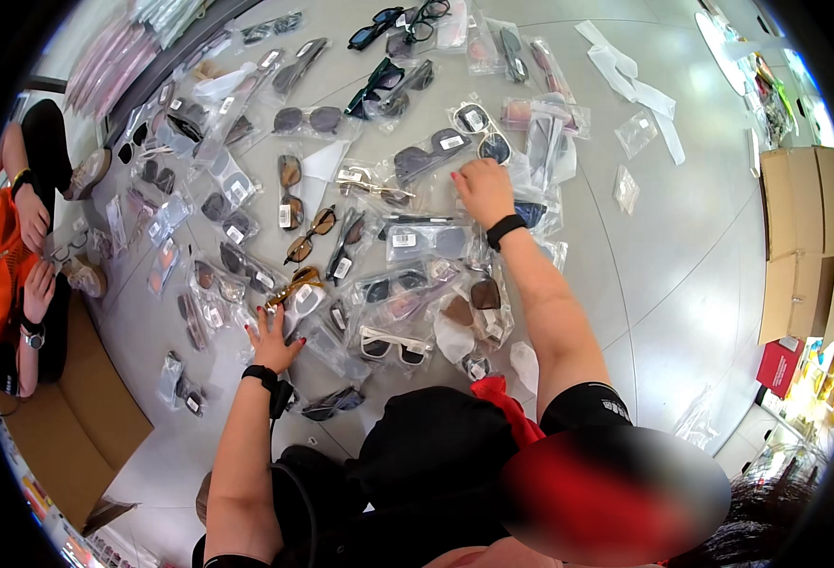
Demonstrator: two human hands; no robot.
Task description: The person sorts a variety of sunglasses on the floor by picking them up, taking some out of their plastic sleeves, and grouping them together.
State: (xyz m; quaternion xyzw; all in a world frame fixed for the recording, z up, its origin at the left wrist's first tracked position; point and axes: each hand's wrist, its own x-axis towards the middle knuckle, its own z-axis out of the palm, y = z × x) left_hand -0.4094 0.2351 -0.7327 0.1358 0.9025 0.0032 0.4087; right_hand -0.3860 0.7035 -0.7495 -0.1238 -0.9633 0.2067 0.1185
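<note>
Many pairs of sunglasses, most in clear plastic sleeves with white labels, lie spread over the grey tiled floor. My right hand (485, 190) reaches out over them, its fingers beside white-framed sunglasses (482, 135) and dark bagged sunglasses (431, 154); whether it grips either cannot be told. My left hand (273, 346) rests with fingers spread at the near left, just below amber-framed sunglasses (296, 285) and a bagged clear pair (306, 302). Between the hands lie a bagged pair with a label (427, 242), brown-lensed sunglasses (311, 234) and white-framed sunglasses (394, 346).
At the left, another person's hands (36, 291) hold clear-framed glasses (70, 246) above an open cardboard box (69, 419). Cardboard boxes (793, 241) and a red box (780, 366) stand at the right. White strips (629, 82) and small plastic sleeves (626, 189) lie on the floor.
</note>
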